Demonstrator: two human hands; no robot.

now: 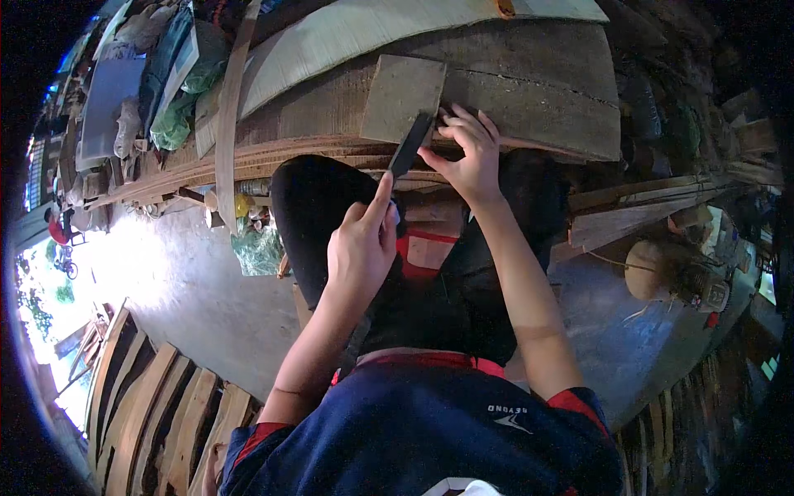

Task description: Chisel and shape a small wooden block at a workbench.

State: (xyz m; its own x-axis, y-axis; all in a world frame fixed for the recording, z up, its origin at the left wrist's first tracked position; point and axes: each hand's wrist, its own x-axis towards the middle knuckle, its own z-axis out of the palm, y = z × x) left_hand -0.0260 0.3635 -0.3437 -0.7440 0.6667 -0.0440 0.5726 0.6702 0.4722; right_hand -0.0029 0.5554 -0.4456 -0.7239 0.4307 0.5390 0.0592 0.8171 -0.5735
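My left hand (pixel 360 248) is closed round the handle of a flat dark-bladed tool (pixel 410 147), with the index finger stretched along it. Whether it is a knife or a file I cannot tell. The blade slants up to the right, its squared tip over the lower right edge of a small rectangular wooden board (pixel 403 95). That board lies on a wide wooden plank (pixel 538 103) in front of my knees. My right hand (pixel 470 153) rests at the board's right edge, fingers spread over the plank and thumb close to the blade.
A pale curved board (pixel 372 29) lies across the far side. Bags and bundles (pixel 178 83) crowd the far left, beside an upright wooden strip (pixel 228 124). Wooden slats (pixel 165 413) stand at lower left. A round object (pixel 647 269) sits on the concrete floor (pixel 215 289) at right.
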